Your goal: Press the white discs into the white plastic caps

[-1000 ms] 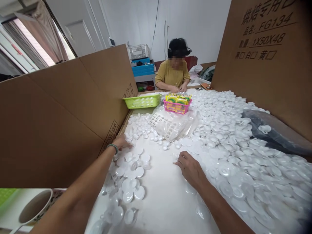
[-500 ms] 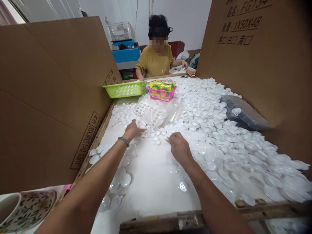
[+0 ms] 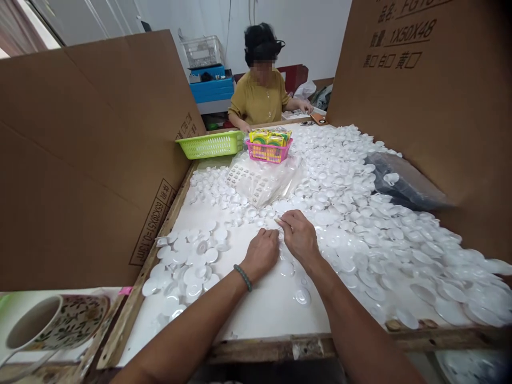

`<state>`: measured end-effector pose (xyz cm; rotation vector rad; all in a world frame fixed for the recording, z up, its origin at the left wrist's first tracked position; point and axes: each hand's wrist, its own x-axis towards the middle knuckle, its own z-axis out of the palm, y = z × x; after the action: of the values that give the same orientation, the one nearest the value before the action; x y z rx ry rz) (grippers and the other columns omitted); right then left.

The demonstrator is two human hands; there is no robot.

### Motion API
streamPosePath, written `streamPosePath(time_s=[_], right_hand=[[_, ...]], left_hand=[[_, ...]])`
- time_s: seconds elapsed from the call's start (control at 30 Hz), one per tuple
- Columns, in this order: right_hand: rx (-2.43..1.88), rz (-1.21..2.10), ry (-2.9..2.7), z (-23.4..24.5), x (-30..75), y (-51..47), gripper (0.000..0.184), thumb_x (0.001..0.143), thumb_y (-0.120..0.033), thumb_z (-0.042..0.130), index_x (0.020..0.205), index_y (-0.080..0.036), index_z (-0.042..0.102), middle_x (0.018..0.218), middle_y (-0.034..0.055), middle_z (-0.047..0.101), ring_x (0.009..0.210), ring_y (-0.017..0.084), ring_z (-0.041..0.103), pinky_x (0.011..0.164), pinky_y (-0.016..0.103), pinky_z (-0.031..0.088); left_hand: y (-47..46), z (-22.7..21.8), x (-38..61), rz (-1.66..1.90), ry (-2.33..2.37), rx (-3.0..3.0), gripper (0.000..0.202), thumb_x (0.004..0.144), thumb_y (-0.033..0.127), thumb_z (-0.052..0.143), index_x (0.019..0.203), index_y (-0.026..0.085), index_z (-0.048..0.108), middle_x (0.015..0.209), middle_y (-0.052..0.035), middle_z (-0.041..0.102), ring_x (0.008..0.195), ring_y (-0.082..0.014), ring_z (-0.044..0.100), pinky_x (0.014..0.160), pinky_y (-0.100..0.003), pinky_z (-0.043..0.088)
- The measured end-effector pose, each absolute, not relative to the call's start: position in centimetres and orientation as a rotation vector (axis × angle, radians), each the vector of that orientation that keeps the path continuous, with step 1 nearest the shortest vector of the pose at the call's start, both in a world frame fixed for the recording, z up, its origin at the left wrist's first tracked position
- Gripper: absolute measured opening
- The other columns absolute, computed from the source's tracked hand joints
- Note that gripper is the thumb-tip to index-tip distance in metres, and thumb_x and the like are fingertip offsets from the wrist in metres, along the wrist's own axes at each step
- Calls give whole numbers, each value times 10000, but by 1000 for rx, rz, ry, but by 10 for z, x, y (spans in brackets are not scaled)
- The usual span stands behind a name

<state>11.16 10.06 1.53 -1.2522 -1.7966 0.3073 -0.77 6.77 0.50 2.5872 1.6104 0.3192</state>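
My left hand, with a beaded bracelet at the wrist, is closed in front of me with its fingertips almost touching my right hand. What it holds, if anything, is hidden. My right hand pinches thumb and finger together; a pale bit shows at the tips, too small to name. Beneath and in front of the hands lie loose white discs. Smaller white cup-like pieces are scattered just beyond. To the left spreads a group of white discs and small cups.
A large heap of glossy white pieces covers the right side, with a dark plastic bag on it. Beyond are a clear bag, a pink basket and a green basket. Cardboard walls flank the table; a co-worker sits opposite.
My left hand has come back from the small pieces at the far left, moving right and nearer, and its fingers have closed beside my right hand. The right hand has hardly moved.
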Motion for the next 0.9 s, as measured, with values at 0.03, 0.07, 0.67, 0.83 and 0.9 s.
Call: streamPosePath(time_s=[0.03, 0.07, 0.67, 0.83, 0.9], right_hand=[[-1241, 309, -1801, 14, 111, 101, 163, 860, -211, 483, 763, -185, 612, 847, 33, 570, 781, 148, 543, 699, 255, 424], [-1233, 311, -1808, 13, 111, 100, 166, 861, -209, 481, 762, -184, 613, 845, 34, 571, 775, 148, 544, 699, 256, 424], [-989, 622, -2186, -2, 84, 84, 163, 830, -194, 567, 690, -180, 649, 765, 30, 620, 718, 136, 556, 664, 251, 436], [-914, 521, -2197, -10, 72, 83, 148, 855, -180, 520, 805, -194, 659, 836, 41, 629, 801, 150, 554, 699, 258, 444], [-912, 473, -2218, -13, 68, 85, 161, 859, -162, 503, 816, -188, 656, 847, 47, 628, 818, 153, 548, 705, 258, 442]], left_hand=[[73, 4, -9, 278, 1626, 2593, 168, 831, 89, 383, 898, 134, 530, 870, -83, 596, 856, -195, 516, 793, -322, 420], [77, 4, -11, 247, 1641, 2593, 180, 820, 73, 380, 884, 134, 536, 849, -84, 602, 851, -198, 521, 774, -316, 418], [16, -4, -65, 769, 1998, 1672, 435, 705, 265, 612, 1114, 196, 480, 906, -27, 588, 661, -134, 544, 623, -266, 420], [18, -18, -64, 975, 1942, 1722, 391, 733, 194, 582, 1109, 198, 470, 1008, -41, 535, 674, -120, 518, 689, -292, 449], [19, -20, -65, 1019, 1932, 1727, 373, 745, 179, 565, 1105, 194, 470, 1030, -47, 527, 677, -117, 511, 697, -292, 448]])
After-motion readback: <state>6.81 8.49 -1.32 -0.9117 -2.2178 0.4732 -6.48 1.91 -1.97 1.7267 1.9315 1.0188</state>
